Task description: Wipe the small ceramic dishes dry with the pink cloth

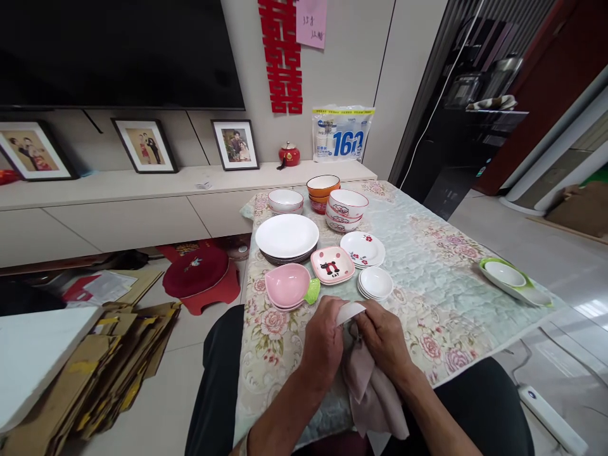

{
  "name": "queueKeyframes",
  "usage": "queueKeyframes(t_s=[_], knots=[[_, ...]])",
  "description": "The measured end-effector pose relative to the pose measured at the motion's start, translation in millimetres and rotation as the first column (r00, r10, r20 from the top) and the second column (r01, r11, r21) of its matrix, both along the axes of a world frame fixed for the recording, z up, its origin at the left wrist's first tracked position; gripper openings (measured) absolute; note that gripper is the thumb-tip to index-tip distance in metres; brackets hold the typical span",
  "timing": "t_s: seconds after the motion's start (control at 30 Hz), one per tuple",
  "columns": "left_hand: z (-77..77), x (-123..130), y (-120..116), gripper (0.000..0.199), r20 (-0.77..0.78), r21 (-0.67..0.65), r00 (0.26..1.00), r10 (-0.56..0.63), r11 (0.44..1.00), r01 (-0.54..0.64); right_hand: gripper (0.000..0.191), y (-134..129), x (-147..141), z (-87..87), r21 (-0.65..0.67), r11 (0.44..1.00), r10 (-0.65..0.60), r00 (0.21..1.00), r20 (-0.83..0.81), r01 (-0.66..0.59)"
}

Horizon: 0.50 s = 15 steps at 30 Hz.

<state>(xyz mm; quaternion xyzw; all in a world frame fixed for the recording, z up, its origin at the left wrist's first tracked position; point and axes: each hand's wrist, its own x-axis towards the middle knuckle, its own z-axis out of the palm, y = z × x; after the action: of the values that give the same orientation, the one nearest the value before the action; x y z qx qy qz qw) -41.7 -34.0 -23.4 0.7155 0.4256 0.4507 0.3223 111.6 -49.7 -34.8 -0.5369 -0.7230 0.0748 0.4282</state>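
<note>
At the near part of the table, my left hand (325, 337) is closed around the left side of a small white dish (350, 312), of which only the top edge shows. My right hand (384, 334) grips the same dish from the right, with a greyish-pink cloth (373, 396) bunched under its fingers and hanging down. Just beyond my hands are a stack of small white bowls (376, 282), a pink cat plate (332, 265) and a pink bowl with a green handle (287, 286).
Farther back stand large white plates (287, 235), flowered plates (362, 249), stacked bowls (348, 204) and orange bowls (323, 185). A green-rimmed dish (515, 285) lies near the right edge of the flowered tablecloth (418, 253). A red stool (202, 275) stands left of the table.
</note>
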Motion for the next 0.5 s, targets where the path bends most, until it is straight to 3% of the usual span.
queueKeyframes(t_s=[0.1, 0.27, 0.33, 0.5], knots=[[1.4, 1.2, -2.3, 0.038, -0.069, -0.011, 0.997, -0.031, 0.999, 0.030, 0.021, -3.0, 0.6, -1.6, 0.105, 0.992, -0.077, 0.996, 0.036, 0.073], [0.3, 5.3, -6.5, 0.014, -0.284, -0.046, 0.959, 0.024, 0.998, -0.039, 0.028, -7.9, -1.3, -2.6, 0.337, 0.940, -0.120, 0.978, 0.170, 0.057], [-1.1, 6.2, -5.1, 0.017, -0.277, -0.025, 0.961, 0.011, 1.000, -0.019, 0.027, -7.1, -1.8, -0.8, 0.322, 0.946, -0.079, 0.986, 0.147, 0.028], [-4.1, 4.8, 2.1, 0.018, -0.149, 0.050, 0.988, -0.029, 0.998, 0.037, 0.021, -1.1, -1.1, 1.8, 0.124, 0.992, -0.002, 0.999, 0.043, -0.003]])
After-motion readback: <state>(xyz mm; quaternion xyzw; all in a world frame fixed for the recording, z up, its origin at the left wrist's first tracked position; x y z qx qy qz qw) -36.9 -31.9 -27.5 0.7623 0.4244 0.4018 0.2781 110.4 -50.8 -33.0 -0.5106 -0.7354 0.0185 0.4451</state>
